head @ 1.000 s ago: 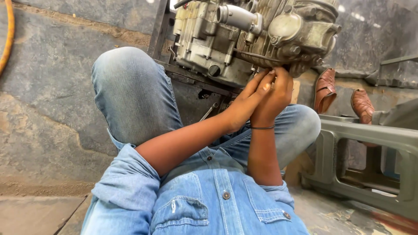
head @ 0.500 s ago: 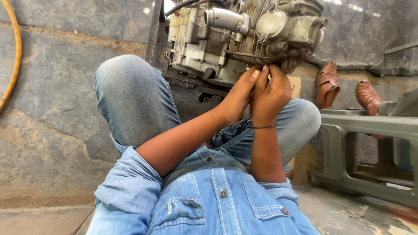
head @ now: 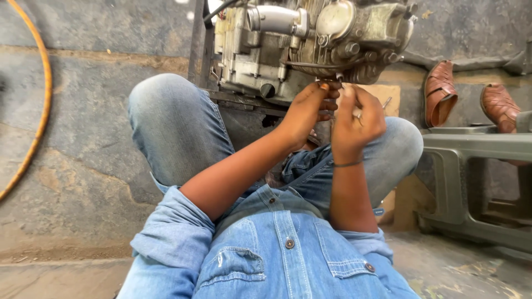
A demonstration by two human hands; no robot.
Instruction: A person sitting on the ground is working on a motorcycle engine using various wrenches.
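We have both hands up under the engine point(head: 310, 44). Our left hand point(head: 306, 111) and right hand point(head: 354, 119) pinch a thin cable point(head: 316, 65) at its lower edge. It looks stiff, springy and greasy; best held near its end. 2 sandals point(head: 440, 91) lie right of the engine.

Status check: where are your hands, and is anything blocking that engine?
Both hands, left hand and right hand, at engine underside. Grip unclear. Thin cable crosses above fingers.

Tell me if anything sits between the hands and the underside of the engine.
Nothing visible does. The left hand and right hand are both raised to the bottom edge of the engine, fingertips at a thin cable there; the contact point itself is too small to make out.
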